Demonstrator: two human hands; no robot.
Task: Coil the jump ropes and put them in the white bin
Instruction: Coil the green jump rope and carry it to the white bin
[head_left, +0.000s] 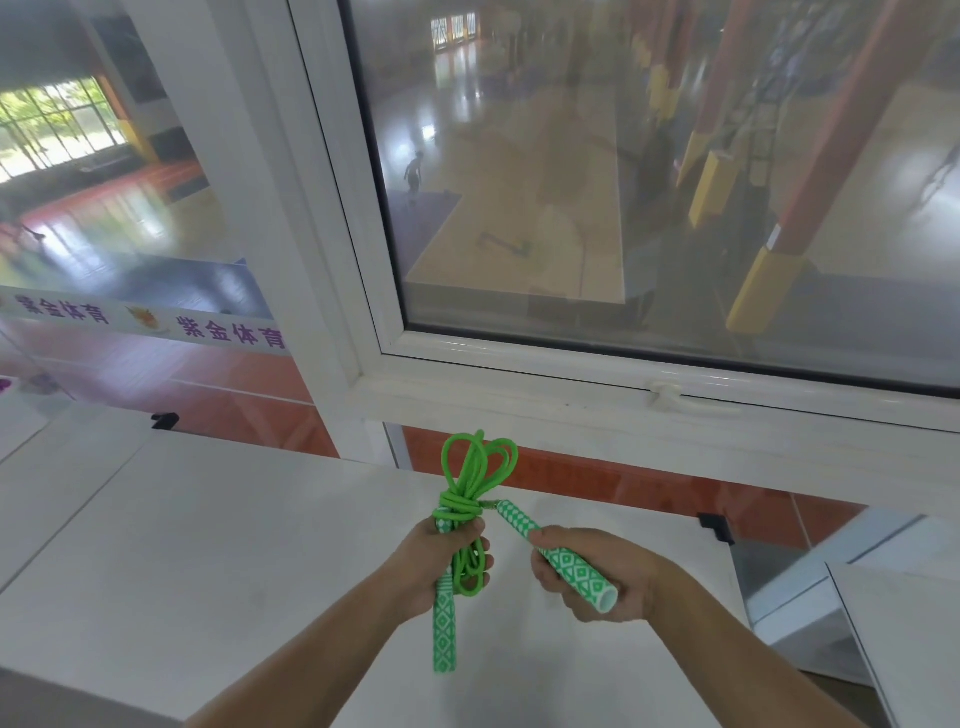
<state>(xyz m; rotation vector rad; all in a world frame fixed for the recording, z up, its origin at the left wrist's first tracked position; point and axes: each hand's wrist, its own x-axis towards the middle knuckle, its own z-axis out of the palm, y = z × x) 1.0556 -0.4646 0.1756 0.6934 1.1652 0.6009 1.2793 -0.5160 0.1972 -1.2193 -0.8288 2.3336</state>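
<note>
Both forearms reach up from the bottom edge, so I begin with the hands. My left hand (441, 558) is wrapped round the gathered loops of the green jump rope (475, 480), together with one patterned handle (445, 631) that hangs out below the fist; holding handle and loops as one keeps the bundle from springing apart. My right hand (587, 571) grips the second handle (558, 558), pointed up and inward at the bundle, its tip just beside the wrap of cord above my left fist. That angle suits passing the free end round the loops to bind them, and I judge the coil nearly tied off. The hands sit close, not touching.

Below them lies the white counter (218, 519), which I use as a work surface. Beyond it the white window frame (519, 374) looks out on a gym floor (524, 228).

I can't see any white bin, so the drop-off will mean turning away.
</note>
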